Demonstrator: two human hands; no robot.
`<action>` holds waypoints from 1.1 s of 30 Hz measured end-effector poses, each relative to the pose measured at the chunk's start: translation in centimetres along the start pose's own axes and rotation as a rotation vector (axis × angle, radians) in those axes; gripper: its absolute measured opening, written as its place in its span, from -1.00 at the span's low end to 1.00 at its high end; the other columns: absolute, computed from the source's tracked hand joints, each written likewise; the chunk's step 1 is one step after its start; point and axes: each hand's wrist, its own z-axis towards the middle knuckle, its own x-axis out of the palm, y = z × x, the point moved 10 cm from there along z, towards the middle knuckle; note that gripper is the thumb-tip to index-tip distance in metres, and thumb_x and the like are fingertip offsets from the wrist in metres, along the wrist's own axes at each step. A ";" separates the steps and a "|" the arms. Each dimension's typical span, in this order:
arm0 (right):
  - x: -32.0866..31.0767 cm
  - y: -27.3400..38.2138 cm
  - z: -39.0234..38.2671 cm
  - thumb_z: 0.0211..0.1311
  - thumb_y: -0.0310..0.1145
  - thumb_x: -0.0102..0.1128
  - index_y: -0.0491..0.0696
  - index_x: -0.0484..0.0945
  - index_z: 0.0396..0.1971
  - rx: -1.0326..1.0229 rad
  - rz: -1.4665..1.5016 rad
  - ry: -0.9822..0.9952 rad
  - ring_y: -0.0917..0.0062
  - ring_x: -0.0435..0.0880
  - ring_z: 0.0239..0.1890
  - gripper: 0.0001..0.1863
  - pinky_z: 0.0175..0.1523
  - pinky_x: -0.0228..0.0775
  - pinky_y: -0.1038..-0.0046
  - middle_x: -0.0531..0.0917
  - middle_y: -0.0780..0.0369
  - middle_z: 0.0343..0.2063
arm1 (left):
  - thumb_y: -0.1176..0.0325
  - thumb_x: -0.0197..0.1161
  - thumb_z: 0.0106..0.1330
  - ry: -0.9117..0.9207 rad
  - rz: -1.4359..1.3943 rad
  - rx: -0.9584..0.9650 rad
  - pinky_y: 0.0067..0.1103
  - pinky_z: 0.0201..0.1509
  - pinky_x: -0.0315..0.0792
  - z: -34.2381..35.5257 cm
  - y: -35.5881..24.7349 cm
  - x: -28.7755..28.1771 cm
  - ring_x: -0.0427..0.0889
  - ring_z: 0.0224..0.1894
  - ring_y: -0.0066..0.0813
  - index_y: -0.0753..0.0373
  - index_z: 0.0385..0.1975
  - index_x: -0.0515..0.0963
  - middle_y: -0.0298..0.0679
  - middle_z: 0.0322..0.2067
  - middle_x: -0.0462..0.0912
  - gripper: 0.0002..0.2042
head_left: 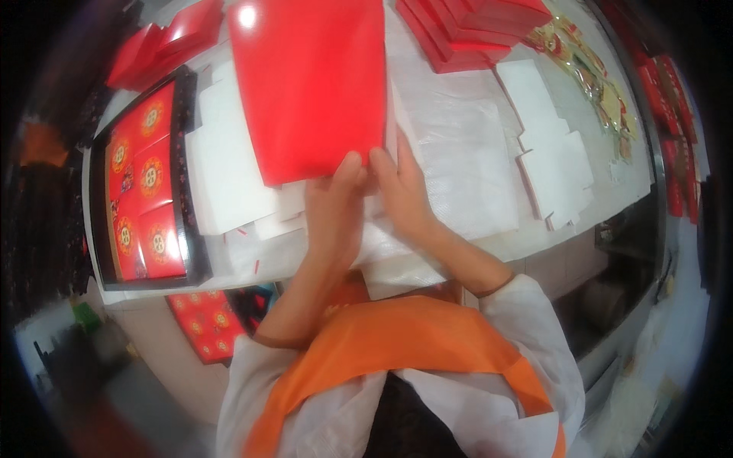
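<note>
A large glossy red card sheet (309,80) stands tilted over the white worktable (473,153). My left hand (334,206) and my right hand (401,191) meet side by side at its lower right corner, fingers pinching the sheet's bottom edge. Under the sheet lies a flat white die-cut cardboard blank (225,164) with small flaps near my left hand. My orange apron and white sleeves fill the lower middle of the view.
A black tray (187,160) of red packs with gold medallions sits at the left. Stacks of red folded boxes (466,27) lie at the back, more (164,42) at the back left. White die-cut blanks (553,149) and gold ornaments (592,72) lie on the right.
</note>
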 end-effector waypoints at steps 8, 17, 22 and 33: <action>0.4 1.2 0.3 0.34 -0.23 -0.23 -0.23 -0.02 0.22 -0.037 0.024 0.047 0.43 0.18 0.21 -0.44 0.24 0.00 0.50 0.22 0.07 0.16 | 0.45 0.14 0.21 -0.037 0.055 0.059 -0.50 0.04 0.33 0.0 -0.1 -1.1 0.40 -0.01 -0.49 0.21 0.05 0.24 -0.31 -0.03 0.39 -0.60; -0.5 1.4 0.5 0.35 -0.21 -0.29 -0.24 0.09 0.20 -0.195 -0.192 -0.037 0.47 0.28 0.14 -0.47 0.19 0.07 0.52 0.32 0.10 0.10 | 0.47 0.11 0.23 -0.031 -0.050 0.050 -0.47 0.11 0.32 -0.2 -0.5 -1.0 0.40 0.02 -0.45 0.23 0.06 0.24 -0.27 -0.02 0.39 -0.61; -0.3 1.1 0.4 0.36 -0.20 -0.31 -0.22 0.06 0.21 -0.175 -0.247 -0.039 0.40 0.35 0.08 -0.47 0.14 0.14 0.53 0.37 0.02 0.05 | 0.49 0.11 0.23 -0.059 0.073 0.022 -0.47 0.06 0.35 -0.1 0.2 -2.4 0.42 -0.02 -0.46 0.23 0.02 0.27 -0.28 -0.06 0.41 -0.65; -0.2 0.1 -0.3 0.35 -0.21 -0.32 -0.21 0.10 0.20 -0.067 -0.195 -0.061 0.38 0.34 0.11 -0.48 0.16 0.11 0.51 0.39 0.01 0.04 | 0.49 0.09 0.25 -0.042 0.249 0.118 -0.51 0.04 0.36 -0.7 0.3 -3.1 0.42 -0.03 -0.50 0.17 -0.01 0.32 -0.33 -0.06 0.42 -0.69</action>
